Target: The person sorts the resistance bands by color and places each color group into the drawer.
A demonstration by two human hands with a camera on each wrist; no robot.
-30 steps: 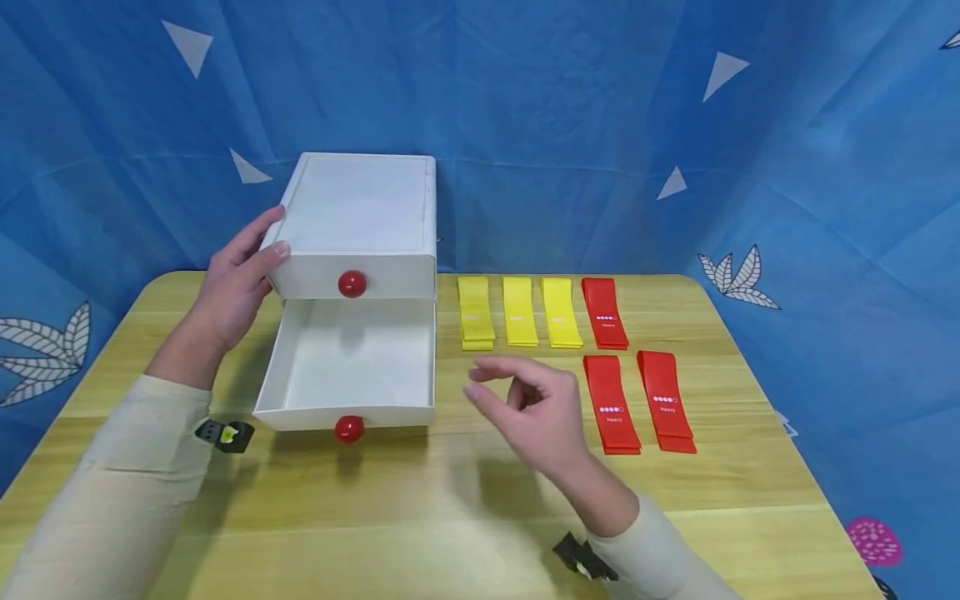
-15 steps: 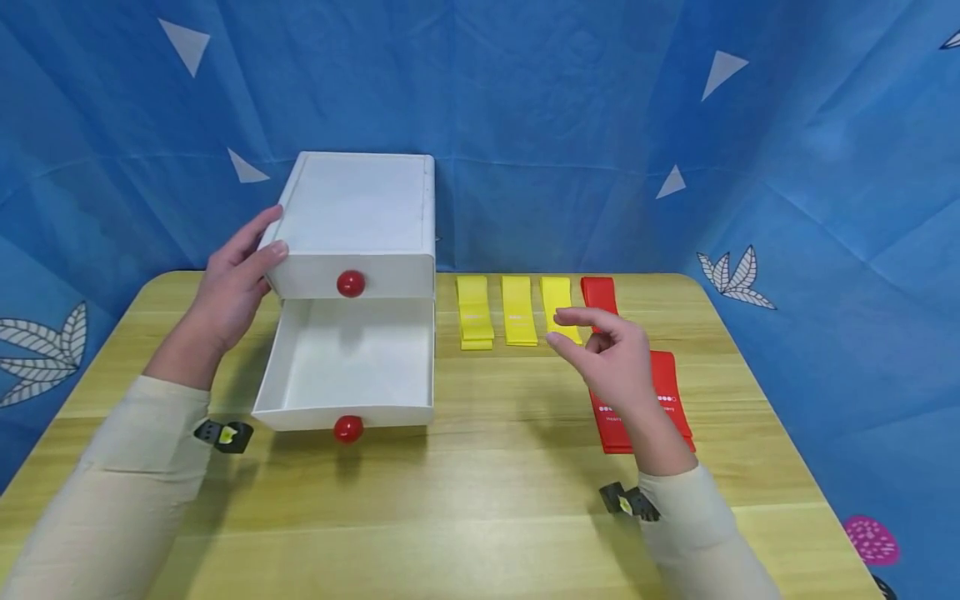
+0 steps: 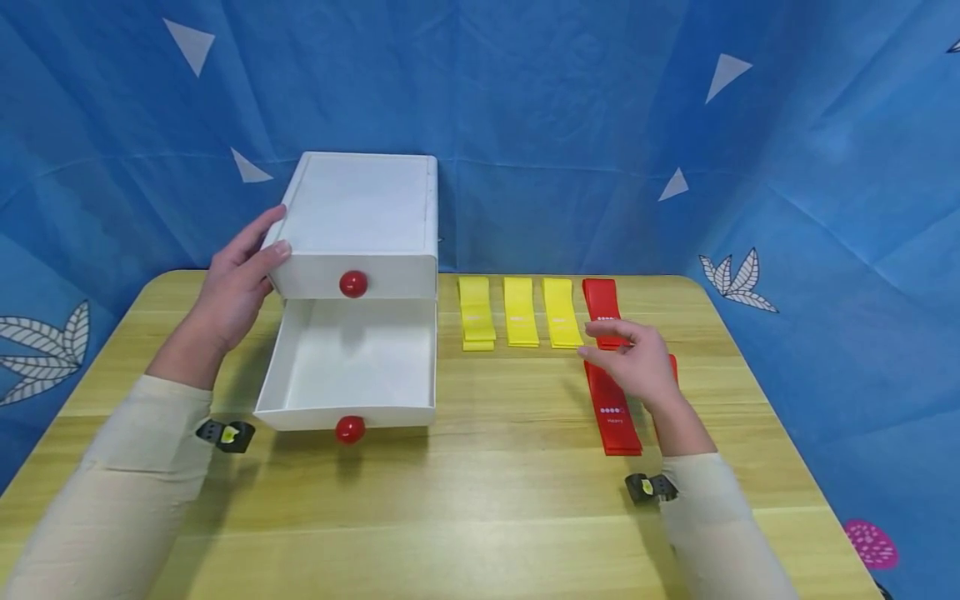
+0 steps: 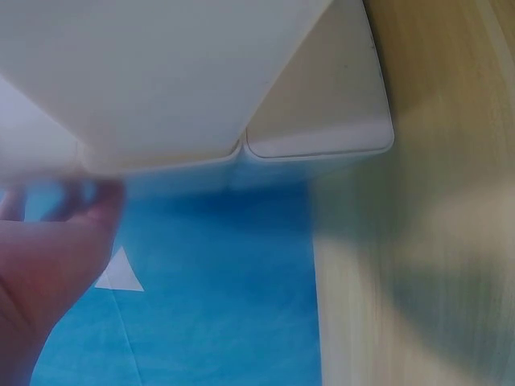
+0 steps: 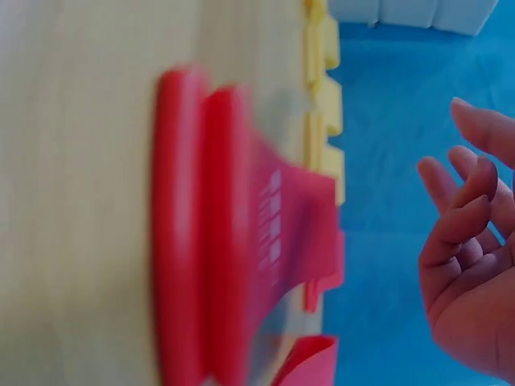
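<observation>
My left hand (image 3: pixel 236 283) rests against the upper left side of a white two-drawer cabinet (image 3: pixel 360 204), thumb at the front corner. The lower drawer (image 3: pixel 360 354) is pulled out and bare inside; the upper one is closed. Above the red folded resistance bands hovers my right hand (image 3: pixel 633 358), thumb and index finger apart, holding nothing. One red band (image 3: pixel 600 300) lies behind it and another red band (image 3: pixel 613 417) below it. The third red band (image 3: pixel 673 367) is mostly hidden by the hand and wrist. The right wrist view shows a red band (image 5: pixel 237 241) close up, blurred.
Three folded yellow bands (image 3: pixel 521 312) lie in a row between the cabinet and the red bands. Red knobs (image 3: pixel 350 429) stick out from the drawer fronts. A blue patterned cloth (image 3: pixel 525 125) hangs behind the wooden table (image 3: pixel 465 517).
My right hand has moved right, from beside the open drawer to over the red bands. The left hand and the cabinet stay where they were.
</observation>
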